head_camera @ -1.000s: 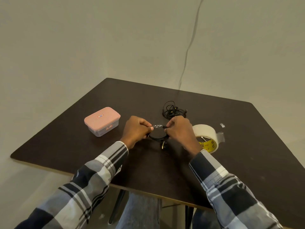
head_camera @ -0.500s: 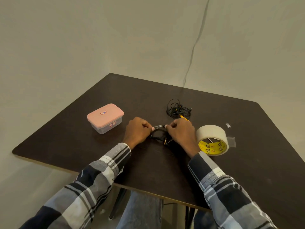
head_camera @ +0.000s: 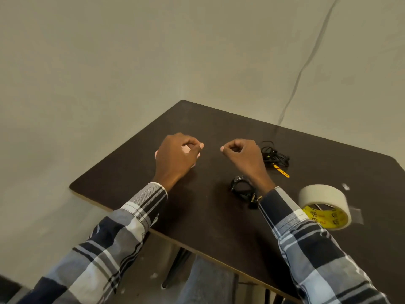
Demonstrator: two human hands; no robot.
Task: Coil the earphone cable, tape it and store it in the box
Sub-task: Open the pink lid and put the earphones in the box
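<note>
item: taped coil (head_camera: pixel 242 187), lying loose; left hand (head_camera: pixel 175 157) and right hand (head_camera: pixel 243 156) curled, holding nothing visible. risk: sleeve (head_camera: pixel 282 207) could brush it off table (head_camera: pixel 208 216).

Single head-worn wide-angle view, looking forward and down over the near edge of the table (head_camera: pixel 197 216). Close range: both sleeves fill the lower corners, left hand (head_camera: pixel 175 156) and right hand (head_camera: pixel 243 156) mid-frame. Upper half taken by bare wall (head_camera: pixel 131 51). Tilted, table corner pointing away. No second view.
</note>
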